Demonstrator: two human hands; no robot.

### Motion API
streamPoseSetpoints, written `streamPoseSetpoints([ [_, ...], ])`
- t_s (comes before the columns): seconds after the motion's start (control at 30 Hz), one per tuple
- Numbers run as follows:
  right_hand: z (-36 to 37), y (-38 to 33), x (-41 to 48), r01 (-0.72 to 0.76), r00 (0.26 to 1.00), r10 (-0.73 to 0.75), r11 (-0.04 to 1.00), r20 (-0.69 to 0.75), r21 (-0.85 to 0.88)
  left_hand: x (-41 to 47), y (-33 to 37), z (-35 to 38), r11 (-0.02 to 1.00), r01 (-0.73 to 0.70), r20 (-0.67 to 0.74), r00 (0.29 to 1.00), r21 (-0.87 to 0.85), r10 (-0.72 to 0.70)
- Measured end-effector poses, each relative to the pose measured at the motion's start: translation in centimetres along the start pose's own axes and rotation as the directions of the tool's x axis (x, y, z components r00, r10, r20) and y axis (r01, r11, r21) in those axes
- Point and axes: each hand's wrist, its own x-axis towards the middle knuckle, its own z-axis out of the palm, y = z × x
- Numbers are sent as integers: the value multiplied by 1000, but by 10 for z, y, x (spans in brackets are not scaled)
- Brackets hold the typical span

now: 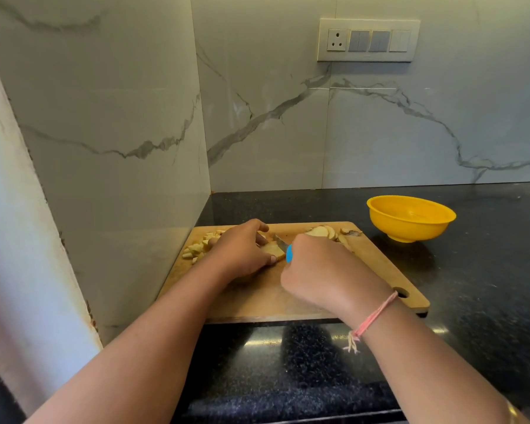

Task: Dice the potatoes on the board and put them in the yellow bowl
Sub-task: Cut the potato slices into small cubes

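Note:
A wooden cutting board (257, 298) lies on the black counter. My left hand (242, 252) curls over a stack of potato slices (274, 250) and holds it down. My right hand (322, 270) grips a knife with a blue handle (289, 253); its blade (280, 240) rests against the held slices. Diced potato pieces (196, 247) are heaped at the board's far left. Uncut slices (323, 231) lie at the far right of the board. The yellow bowl (410, 217) stands beyond the board to the right, and nothing shows inside it.
A marble wall closes the left side right beside the board, and another runs behind the counter (487, 270). A switch panel (369, 40) hangs on the back wall. The board's hanging hole (401, 292) is at its near right corner.

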Motion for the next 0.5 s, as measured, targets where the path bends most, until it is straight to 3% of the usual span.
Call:
streamPoseSetpoints([
  [0.5,-10,16,-54,25,998,-21,997,56,-77,-3,4,0,999,47,-9,999,14,-46],
])
